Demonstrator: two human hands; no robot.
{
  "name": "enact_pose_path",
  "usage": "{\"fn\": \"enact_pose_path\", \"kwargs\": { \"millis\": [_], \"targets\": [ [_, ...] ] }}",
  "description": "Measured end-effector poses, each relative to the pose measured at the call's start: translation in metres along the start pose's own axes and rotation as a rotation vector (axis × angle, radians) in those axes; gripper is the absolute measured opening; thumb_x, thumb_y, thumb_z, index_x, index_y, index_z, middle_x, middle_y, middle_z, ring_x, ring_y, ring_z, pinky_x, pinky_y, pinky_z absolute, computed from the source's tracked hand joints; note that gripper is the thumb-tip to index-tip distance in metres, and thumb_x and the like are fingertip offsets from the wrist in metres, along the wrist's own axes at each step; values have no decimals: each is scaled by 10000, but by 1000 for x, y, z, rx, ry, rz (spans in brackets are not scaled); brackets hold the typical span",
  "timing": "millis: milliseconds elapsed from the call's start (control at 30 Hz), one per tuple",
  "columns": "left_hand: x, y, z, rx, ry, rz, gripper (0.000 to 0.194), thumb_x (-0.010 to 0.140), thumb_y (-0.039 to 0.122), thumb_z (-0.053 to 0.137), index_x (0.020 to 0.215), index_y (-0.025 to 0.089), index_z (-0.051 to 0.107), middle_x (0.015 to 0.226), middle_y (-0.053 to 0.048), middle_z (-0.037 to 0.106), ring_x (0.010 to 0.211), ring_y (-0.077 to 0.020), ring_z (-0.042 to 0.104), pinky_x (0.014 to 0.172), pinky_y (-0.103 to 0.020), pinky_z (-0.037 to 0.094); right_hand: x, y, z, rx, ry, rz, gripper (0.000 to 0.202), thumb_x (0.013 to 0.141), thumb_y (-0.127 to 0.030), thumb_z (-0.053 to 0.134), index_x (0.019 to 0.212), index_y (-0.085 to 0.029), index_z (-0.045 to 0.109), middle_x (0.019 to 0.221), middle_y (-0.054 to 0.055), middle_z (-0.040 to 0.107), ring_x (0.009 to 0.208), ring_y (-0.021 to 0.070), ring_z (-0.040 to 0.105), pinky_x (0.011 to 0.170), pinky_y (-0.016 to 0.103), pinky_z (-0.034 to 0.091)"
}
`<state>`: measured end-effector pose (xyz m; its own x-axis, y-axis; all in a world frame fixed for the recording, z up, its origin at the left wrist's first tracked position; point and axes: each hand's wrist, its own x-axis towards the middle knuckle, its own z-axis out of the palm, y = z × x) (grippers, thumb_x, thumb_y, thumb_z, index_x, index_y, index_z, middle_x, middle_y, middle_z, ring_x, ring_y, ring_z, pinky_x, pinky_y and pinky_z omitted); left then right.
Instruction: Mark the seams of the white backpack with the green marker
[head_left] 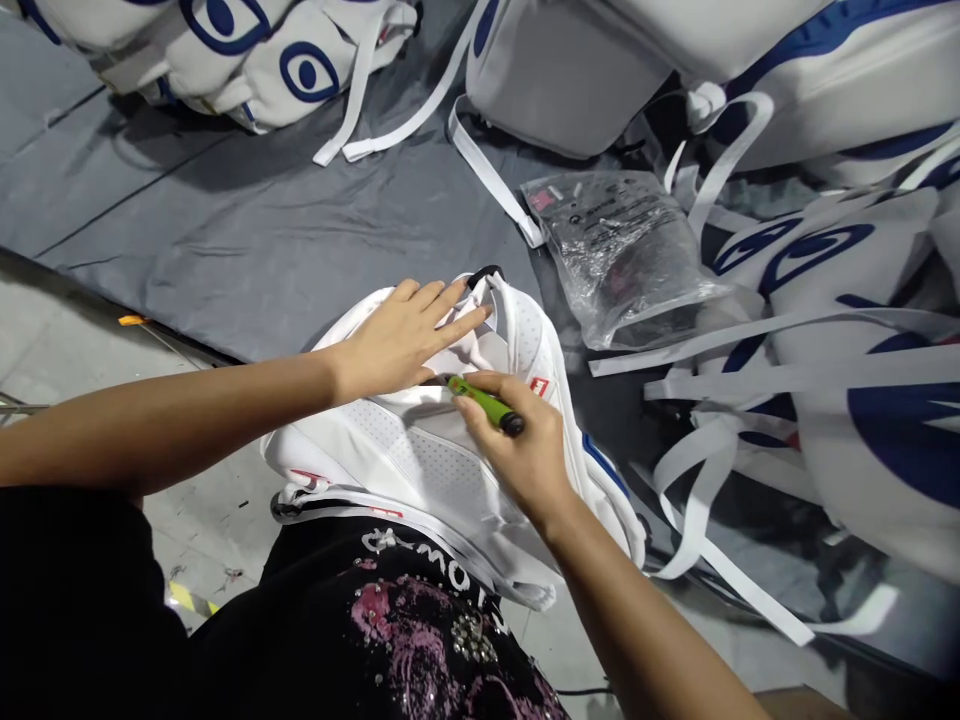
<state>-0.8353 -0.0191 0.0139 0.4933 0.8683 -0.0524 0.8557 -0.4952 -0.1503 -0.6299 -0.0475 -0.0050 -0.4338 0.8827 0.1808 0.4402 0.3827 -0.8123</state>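
Observation:
A white backpack (442, 450) with dotted mesh panels and small red labels lies in front of me, its near side against my black shirt. My left hand (401, 335) rests on its upper part, palm down and fingers spread, pressing the white fabric. In my right hand (521, 440) is a slim green pen-like tool (487, 403) with a black rear end. Its dark tip points left, close to my left thumb and a fabric edge. The exact kind of tool cannot be made out. A black loop (486, 275) sits at the backpack's top.
Grey cloth (217, 230) covers the table. White bags with blue eye shapes (307, 72) lie at the far left, and more white bags (885, 400) with loose straps crowd the right. A clear plastic bag (622, 260) lies just beyond the backpack, near a grey-panelled bag (562, 80).

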Motion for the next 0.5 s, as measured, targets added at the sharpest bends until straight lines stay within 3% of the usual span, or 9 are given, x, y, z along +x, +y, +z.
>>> {"fn": "enact_pose_path", "kwargs": {
  "millis": [100, 200, 500],
  "targets": [
    [1, 2, 0, -7, 2, -28, 882, 903, 444, 623, 1605, 177, 160, 1647, -217, 247, 1364, -362, 437, 1054, -427, 343, 12, -3, -12, 117, -148, 177, 211, 887, -363, 681, 991, -187, 736, 1002, 74, 784, 911, 215, 730, 835, 371, 574],
    [3, 2, 2, -26, 3, -52, 874, 894, 420, 625, 1605, 196, 168, 1657, -208, 223, 1315, -364, 466, 1026, -430, 348, 14, -5, -21, 146, -284, 244, 241, 887, -370, 666, 1013, -184, 753, 1007, 69, 791, 889, 209, 735, 811, 355, 573],
    [4, 3, 7, -38, 27, -64, 874, 889, 427, 631, 1599, 191, 179, 1643, -218, 248, 1344, -387, 428, 1046, -473, 331, 6, -8, -20, -251, -310, 185, 336, 899, -363, 604, 1163, -213, 748, 1041, 103, 788, 944, 286, 734, 848, 461, 574]
  ]
}}
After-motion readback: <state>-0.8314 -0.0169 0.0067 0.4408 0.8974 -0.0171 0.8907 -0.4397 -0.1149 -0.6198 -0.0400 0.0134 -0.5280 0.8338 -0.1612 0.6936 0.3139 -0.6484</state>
